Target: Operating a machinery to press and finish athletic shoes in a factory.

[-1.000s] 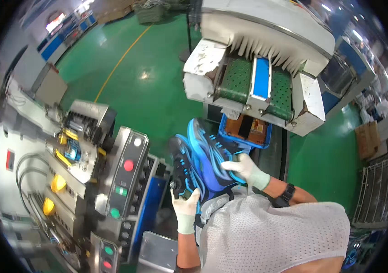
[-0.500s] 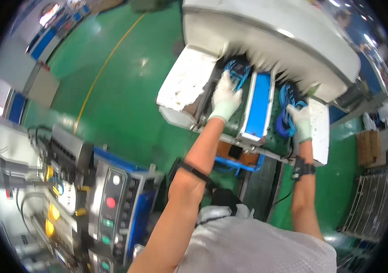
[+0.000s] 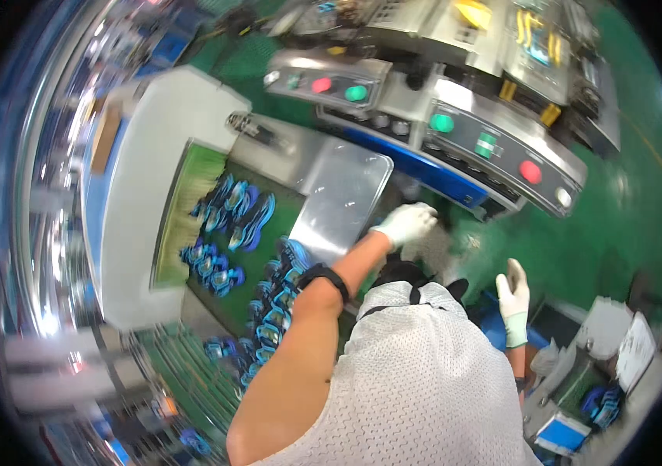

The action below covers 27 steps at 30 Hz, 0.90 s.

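Note:
My left hand [image 3: 408,224], in a white glove, hangs in the air beside a shiny metal tray [image 3: 346,194]. Its fingers are loosely bent and somewhat blurred, with no object visible in them. My right hand [image 3: 512,299], gloved too, is held out to the right with its fingers stretched and the thumb apart; it holds nothing. Several blue and black shoes [image 3: 252,221] lie on a green conveyor belt [image 3: 269,186] to the left of my left arm. More such shoes [image 3: 603,405] sit at a machine opening in the lower right.
Ahead stands a machine with control panels [image 3: 494,144] bearing red and green buttons. A rounded white housing [image 3: 141,202] covers the conveyor's left end. A blue and white divider [image 3: 562,433] is at the lower right. Green floor [image 3: 463,241] shows between the machines.
My view has swung round from the machine where both hands held blue and black shoes. Both hands have let go, and those shoes stay behind at the lower right.

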Available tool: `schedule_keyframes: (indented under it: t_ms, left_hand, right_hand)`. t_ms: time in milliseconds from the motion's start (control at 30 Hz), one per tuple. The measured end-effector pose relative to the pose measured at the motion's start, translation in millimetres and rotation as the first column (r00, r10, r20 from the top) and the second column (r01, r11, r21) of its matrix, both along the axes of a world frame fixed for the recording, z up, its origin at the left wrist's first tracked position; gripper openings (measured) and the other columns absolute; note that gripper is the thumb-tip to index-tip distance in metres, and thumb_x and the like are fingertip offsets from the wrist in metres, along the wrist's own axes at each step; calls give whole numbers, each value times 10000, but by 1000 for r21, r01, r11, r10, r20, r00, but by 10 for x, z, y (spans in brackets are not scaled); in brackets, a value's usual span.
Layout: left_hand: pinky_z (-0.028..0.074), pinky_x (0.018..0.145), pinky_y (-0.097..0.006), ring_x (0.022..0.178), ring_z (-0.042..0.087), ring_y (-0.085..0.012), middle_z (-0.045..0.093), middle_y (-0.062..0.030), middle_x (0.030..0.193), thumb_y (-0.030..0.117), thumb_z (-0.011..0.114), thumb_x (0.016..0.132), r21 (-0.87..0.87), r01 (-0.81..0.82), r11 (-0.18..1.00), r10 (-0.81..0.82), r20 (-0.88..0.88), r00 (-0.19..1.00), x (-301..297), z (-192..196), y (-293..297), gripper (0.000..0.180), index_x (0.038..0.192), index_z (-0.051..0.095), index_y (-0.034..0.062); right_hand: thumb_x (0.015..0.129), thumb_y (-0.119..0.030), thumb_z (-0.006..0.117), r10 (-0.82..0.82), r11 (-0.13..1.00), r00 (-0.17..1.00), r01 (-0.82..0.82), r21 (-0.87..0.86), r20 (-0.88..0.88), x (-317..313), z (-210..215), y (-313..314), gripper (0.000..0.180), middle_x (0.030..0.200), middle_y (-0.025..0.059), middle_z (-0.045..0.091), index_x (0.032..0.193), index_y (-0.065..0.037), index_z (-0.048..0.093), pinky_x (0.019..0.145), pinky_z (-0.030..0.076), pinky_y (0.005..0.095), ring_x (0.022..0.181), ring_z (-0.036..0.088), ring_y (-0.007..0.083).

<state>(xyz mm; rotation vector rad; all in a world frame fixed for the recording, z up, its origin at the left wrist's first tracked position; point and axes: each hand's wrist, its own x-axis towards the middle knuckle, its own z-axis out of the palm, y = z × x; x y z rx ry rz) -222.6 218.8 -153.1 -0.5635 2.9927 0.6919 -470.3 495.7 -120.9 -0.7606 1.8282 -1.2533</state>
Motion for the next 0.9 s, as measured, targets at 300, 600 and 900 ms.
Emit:
schedule_keyframes:
  t_ms: [300,600,900]
  left_hand:
    - [538,903,-378,994,699,-317,724,-182,1057,240,666,920,89,-992,-86,983,-155,-99,5040,657,-1071,322,1159,658,24]
    - [520,978,-436,1146,625,-346,617,-183,1248,414,779,789,-184,-927,328,771,620,150,5361,-351,-1350,582,1203,607,44]
    - [524,942,-428,1079,655,-339,664,-164,1142,471,786,754,-32,-957,288,815,532,228,5188,172,-1306,585,1130,655,42]
  right_hand:
    - [937,-142,653,464,864,878,-418,279,-121,554,-573,-1629,532,1407,234,551,1400,51,477,1097,415,365,1315,538,284]
    - [879,-208,696,585,576,809,-358,735,-64,876,-514,-1558,512,1249,231,656,1284,79,568,1022,486,383,1175,638,307]
    - [904,-190,665,823,526,543,-613,589,-169,1743,-192,-2860,461,1214,229,657,1272,69,563,990,483,368,1170,632,285]
